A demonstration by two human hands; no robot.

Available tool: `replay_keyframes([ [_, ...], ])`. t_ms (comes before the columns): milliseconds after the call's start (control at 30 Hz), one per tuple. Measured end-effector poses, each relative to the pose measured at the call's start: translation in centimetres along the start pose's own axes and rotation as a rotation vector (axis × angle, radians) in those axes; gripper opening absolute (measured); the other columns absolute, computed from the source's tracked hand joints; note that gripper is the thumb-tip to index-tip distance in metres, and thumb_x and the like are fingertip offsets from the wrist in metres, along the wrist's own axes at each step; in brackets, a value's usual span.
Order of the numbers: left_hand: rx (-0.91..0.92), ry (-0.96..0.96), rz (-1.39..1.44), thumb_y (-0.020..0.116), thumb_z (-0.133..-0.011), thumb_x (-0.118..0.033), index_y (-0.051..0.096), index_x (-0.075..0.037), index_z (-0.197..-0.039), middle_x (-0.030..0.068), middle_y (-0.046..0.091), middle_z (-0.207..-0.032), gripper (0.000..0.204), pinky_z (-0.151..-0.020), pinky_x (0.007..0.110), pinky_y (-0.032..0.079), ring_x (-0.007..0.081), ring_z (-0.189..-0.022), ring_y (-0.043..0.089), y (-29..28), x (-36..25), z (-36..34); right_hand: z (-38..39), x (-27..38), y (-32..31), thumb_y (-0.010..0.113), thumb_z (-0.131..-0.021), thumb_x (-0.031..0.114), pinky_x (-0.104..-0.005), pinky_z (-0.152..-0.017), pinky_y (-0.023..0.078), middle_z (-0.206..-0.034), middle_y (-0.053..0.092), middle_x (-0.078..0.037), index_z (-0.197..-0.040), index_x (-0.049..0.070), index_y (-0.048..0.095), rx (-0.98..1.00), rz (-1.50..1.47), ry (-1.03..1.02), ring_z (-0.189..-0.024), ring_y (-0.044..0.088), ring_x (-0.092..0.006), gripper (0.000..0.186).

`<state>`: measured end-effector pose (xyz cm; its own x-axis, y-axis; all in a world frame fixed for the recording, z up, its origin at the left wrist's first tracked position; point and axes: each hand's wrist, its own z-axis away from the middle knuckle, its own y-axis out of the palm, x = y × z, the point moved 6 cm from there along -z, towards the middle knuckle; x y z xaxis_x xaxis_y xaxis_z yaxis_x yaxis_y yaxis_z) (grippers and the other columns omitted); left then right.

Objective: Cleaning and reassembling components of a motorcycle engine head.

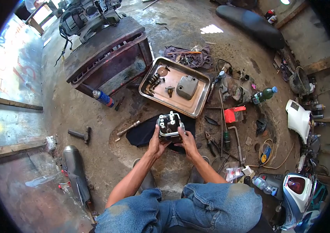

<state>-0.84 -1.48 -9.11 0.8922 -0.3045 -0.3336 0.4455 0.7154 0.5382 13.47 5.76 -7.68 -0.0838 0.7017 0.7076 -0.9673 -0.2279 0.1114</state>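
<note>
Between my two hands I hold a metal engine cylinder head [170,125], its pale machined rim and dark inner cavity facing up. My left hand [157,144] grips its left side, and my right hand [187,143] wraps round the right side. Below it a dark cloth [137,134] is spread on the floor. Just beyond lies a metal tray [165,101] holding a grey cover [187,87], a brass-coloured part [169,91] and several small dark parts at its left end. The undersides of my fingers are hidden by the cylinder head.
To the left lie a hammer [80,134], a spray can [103,98] and an exhaust muffler [75,171]. Pliers [210,143], a screwdriver [226,138], a red container [234,114] and a green bottle [265,95] are on the right. A wooden bench [106,50] carries an engine; a black seat [250,26] lies far right.
</note>
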Motion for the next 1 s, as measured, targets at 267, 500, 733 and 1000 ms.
replay_keyframes([
  [267, -0.010, 0.019, 0.061, 0.057, -0.102, -0.054, 0.057, -0.007, -0.137, 0.0136, 0.064, -0.131, 0.059, -0.101, 0.050, 0.054, 0.0304, -0.117, 0.065, 0.1, -0.2, -1.0, 0.8, -2.4, -2.1, 0.050, -0.109, 0.028, -0.0303, -0.062, 0.057, -0.103, 0.068, -0.011, -0.123, -0.004, 0.060, -0.063, 0.208, -0.278, -0.079, 0.071, -0.0193, 0.036],
  [500, -0.043, -0.052, -0.094, 0.058, -0.101, -0.055, 0.060, -0.012, -0.133, 0.0140, 0.066, -0.128, 0.054, -0.100, 0.050, 0.057, 0.0271, -0.119, 0.065, 1.4, -4.0, -1.3, 1.5, -1.7, -0.3, 0.067, -0.096, 0.013, -0.0313, -0.059, 0.053, -0.104, 0.067, -0.015, -0.123, -0.003, 0.064, -0.078, 0.534, -0.513, -0.068, 0.067, -0.0188, 0.031],
  [733, 0.020, -0.102, -0.086, 0.057, -0.101, -0.054, 0.061, -0.012, -0.130, 0.0127, 0.069, -0.120, 0.051, -0.088, 0.046, 0.063, 0.0251, -0.112, 0.068, 1.6, -4.0, -2.0, 2.4, 1.0, 2.0, 0.074, -0.088, 0.016, -0.0485, -0.082, 0.056, -0.124, 0.061, -0.022, -0.116, -0.001, 0.067, -0.098, 0.992, -0.715, -0.100, 0.067, -0.0428, 0.033],
  [1000, 0.020, -0.080, -0.123, 0.054, -0.103, -0.054, 0.059, -0.014, -0.133, 0.0094, 0.066, -0.125, 0.050, -0.092, 0.047, 0.061, 0.0247, -0.113, 0.067, 2.0, -3.8, -1.5, 1.8, 0.2, 1.9, 0.077, -0.083, 0.014, -0.0492, -0.084, 0.055, -0.118, 0.060, -0.022, -0.117, 0.001, 0.066, -0.061, 1.155, -0.820, -0.101, 0.065, -0.0434, 0.037],
])
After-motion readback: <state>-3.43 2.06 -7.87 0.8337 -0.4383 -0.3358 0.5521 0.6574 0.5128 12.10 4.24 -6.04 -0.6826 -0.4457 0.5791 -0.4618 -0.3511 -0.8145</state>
